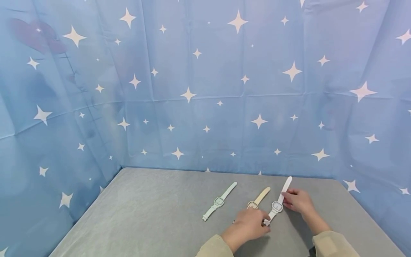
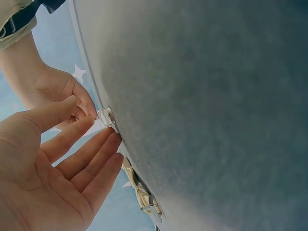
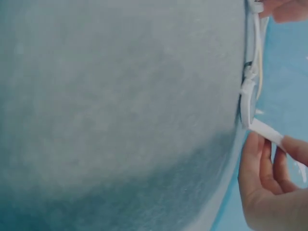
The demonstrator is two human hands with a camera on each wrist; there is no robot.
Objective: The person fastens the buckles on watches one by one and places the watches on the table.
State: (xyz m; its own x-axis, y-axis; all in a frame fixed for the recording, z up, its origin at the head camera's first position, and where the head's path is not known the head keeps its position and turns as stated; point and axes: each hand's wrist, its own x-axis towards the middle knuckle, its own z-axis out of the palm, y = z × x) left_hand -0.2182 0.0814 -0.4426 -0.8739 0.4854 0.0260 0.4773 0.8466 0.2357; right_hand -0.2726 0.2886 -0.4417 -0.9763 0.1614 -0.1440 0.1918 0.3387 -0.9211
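A white watch (image 1: 277,206) with a square-looking face lies on the grey table between both hands. My right hand (image 1: 298,201) pinches the long free strap (image 3: 267,132) between thumb and fingers, lifting it at a slant beside the case. My left hand (image 1: 248,225) is at the buckle end of the same watch, its fingers fairly straight in the left wrist view and the tips right at the buckle (image 2: 106,117). Under and behind the left hand lies a cream-yellow watch (image 1: 263,194), its lower strap mostly hidden by that hand.
A pale green watch (image 1: 219,202) lies flat to the left of the cream one, the three set in a slanted row. Grey cloth covers the table (image 1: 144,214). A blue curtain with white stars (image 1: 208,71) hangs behind and along the sides.
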